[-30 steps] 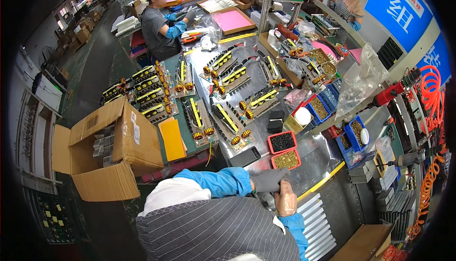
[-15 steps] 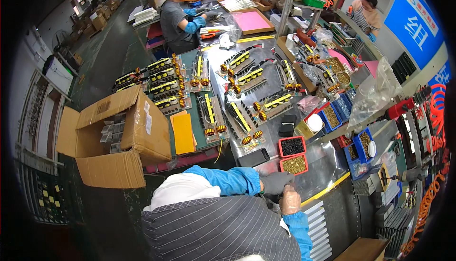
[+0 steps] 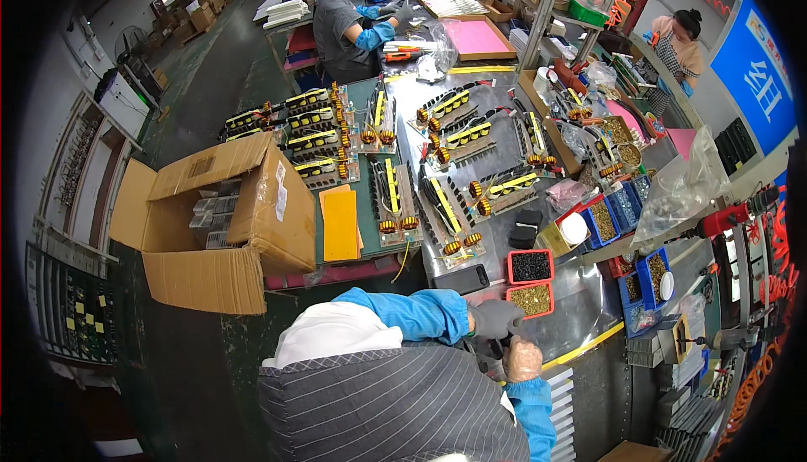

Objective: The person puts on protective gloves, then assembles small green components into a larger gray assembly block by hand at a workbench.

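Dark workshop floor (image 3: pixel 202 353) spreads at left, beside an open cardboard box (image 3: pixel 287 214), orange sheets (image 3: pixel 340 225) and circuit boards (image 3: pixel 407 197). A black smartphone (image 3: pixel 461 279) lies near the grey-gloved left hand (image 3: pixel 496 317). Just below its fingers sits a partly hidden dark object (image 3: pixel 489 348), beside the bent fingers of the right hand (image 3: pixel 523 359); whether either hand clamps it cannot be told. 2 red trays (image 3: pixel 530 284) stand above, silver strips (image 3: pixel 561 407) at right.

Tabletop (image 3: pixel 586 298) passable — right of obstructing red trays (image 3: pixel 530 284).

Glossy metal tabletop (image 3: pixel 582 292), matt cardboard box (image 3: pixel 290 239)
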Motion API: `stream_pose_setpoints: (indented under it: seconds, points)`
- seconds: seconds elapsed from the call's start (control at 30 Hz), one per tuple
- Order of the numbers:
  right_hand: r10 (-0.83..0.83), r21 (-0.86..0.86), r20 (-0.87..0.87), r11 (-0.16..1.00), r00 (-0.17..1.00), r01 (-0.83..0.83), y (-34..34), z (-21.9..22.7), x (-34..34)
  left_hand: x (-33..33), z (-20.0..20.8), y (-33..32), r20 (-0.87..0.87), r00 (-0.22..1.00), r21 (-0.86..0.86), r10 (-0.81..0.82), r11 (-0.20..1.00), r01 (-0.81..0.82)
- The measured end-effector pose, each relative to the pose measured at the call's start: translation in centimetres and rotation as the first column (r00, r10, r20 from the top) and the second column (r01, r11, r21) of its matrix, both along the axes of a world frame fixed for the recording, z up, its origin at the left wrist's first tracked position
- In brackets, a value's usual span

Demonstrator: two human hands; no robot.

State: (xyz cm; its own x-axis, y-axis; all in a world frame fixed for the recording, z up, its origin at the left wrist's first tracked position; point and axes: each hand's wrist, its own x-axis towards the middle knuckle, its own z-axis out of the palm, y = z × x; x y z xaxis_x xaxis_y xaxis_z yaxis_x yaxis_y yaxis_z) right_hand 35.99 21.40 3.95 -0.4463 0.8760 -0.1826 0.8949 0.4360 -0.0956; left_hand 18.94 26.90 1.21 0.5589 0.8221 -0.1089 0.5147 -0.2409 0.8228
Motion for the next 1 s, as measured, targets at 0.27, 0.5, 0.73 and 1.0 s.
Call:
stream_pose_setpoints:
  seconds: [0.27,0.5,0.73,1.0]
  points:
    - [0.109,-0.117,0.119,0.989,0.987,-0.095,-0.7,-0.8,-0.9,0.7,3.3,0.7,0.107,0.992,-0.123,-0.064,0.989,0.077]
    - [0.289,-0.238,0.191,0.941,0.938,-0.241,-1.2,2.6,-3.6,1.9,2.6,1.1,0.319,0.943,-0.203,-0.099,0.964,0.17]
    - [0.361,-0.28,0.145,0.908,0.921,-0.311,-1.1,2.9,-5.2,1.8,5.1,0.9,0.347,0.917,-0.162,-0.197,0.95,0.266]
    - [-0.14,-0.416,-0.13,0.906,0.982,0.074,-0.4,-6.1,0.2,2.3,6.7,0.6,0.313,0.926,0.129,-0.21,0.976,0.178]
